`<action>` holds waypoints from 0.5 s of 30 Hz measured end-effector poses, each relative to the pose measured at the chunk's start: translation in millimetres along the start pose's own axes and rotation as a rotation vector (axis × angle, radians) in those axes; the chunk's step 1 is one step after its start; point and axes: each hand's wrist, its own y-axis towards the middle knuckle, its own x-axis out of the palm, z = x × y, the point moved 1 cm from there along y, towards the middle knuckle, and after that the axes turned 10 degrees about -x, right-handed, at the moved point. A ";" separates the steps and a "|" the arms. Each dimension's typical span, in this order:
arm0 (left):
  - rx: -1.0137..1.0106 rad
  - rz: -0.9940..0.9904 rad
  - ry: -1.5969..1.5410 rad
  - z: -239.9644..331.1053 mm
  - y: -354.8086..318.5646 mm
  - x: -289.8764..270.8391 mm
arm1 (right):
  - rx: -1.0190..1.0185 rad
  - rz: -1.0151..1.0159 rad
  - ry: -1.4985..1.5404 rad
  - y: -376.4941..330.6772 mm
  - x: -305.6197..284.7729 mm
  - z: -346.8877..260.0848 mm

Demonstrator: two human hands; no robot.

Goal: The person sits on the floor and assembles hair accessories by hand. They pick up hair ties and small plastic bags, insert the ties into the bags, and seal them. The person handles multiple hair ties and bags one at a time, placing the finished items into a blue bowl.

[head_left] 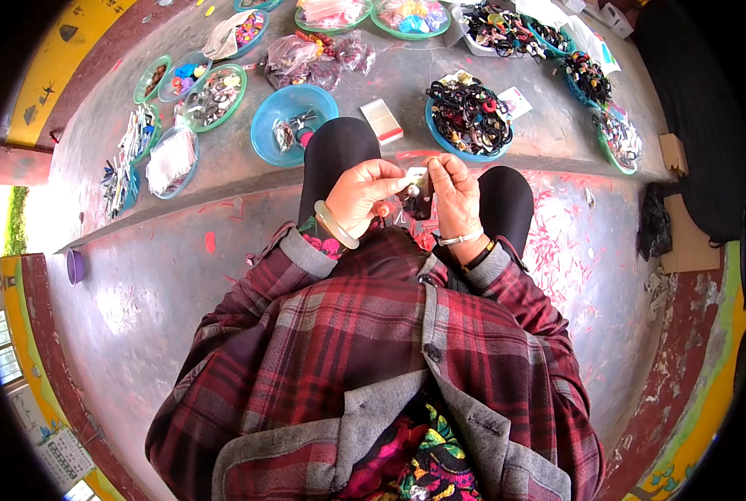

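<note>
Between my knees, my left hand [359,199] and my right hand [458,202] pinch a small dark packet [419,205] from both sides. A white label shows at its upper edge, with a pale round piece below it; the contents are too small to make out. Straight ahead, beyond my knees, a white box [381,119] with a red end lies on the raised step. To its right, a blue basin [430,125] is heaped with black cords and small ornaments. Left of the box, another blue basin [260,125] holds a few small shiny packets.
Several baskets of small goods stand on the step [389,67], among them a green basket [191,123] and a purple bundle of plastic bags [306,67]. Red scraps [556,242] litter the floor at right. A purple bucket [75,266] stands far left.
</note>
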 end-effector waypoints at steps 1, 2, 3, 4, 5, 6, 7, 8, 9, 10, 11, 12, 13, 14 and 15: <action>0.000 -0.005 -0.023 -0.6 0.7 -0.3 | 0.013 0.003 0.022 -0.2 -0.5 1.8; -0.003 -0.012 -0.025 -0.5 0.4 0.4 | 0.025 0.006 0.044 -0.6 -1.3 5.2; -0.007 -0.020 -0.028 -0.2 -0.2 1.3 | 0.037 0.009 0.065 -0.8 -1.7 6.9; -0.009 -0.026 -0.031 -0.1 -0.5 1.8 | 0.041 0.008 0.052 -0.6 -1.0 5.0; 0.003 -0.017 -0.026 0.1 -0.7 1.9 | 0.045 0.008 0.039 -0.3 0.4 1.0; 0.015 -0.009 -0.022 0.3 -0.9 2.0 | 0.049 0.007 0.026 -0.2 1.2 -0.9; 0.027 -0.002 -0.017 0.5 -1.0 2.2 | 0.059 0.000 0.049 -0.3 0.3 -0.5; 0.045 -0.013 -0.024 0.8 -1.0 1.5 | 0.068 -0.007 0.072 -0.6 -1.3 0.4; 0.062 -0.025 -0.032 1.2 -0.9 -0.4 | 0.078 -0.015 0.095 -0.8 -2.2 0.9; 0.080 -0.036 -0.038 1.6 -0.7 -2.7 | 0.076 -0.007 0.104 -0.8 -2.0 0.5; 0.087 -0.050 -0.036 2.3 -0.4 -5.1 | 0.073 0.001 0.114 -0.7 -1.5 -0.5; 0.084 -0.025 -0.033 3.3 -1.0 -5.7 | 0.071 0.009 0.124 -0.5 -1.1 -1.6; 0.081 0.000 -0.030 5.7 -2.3 -4.8 | 0.079 0.015 0.104 0.2 -1.6 -3.2; 0.079 0.026 -0.027 7.3 -3.3 -5.0 | 0.088 0.021 0.083 1.1 -2.8 -5.0; 0.082 0.019 -0.030 6.5 -2.1 -10.1 | 0.097 0.026 0.063 1.7 -3.5 -5.7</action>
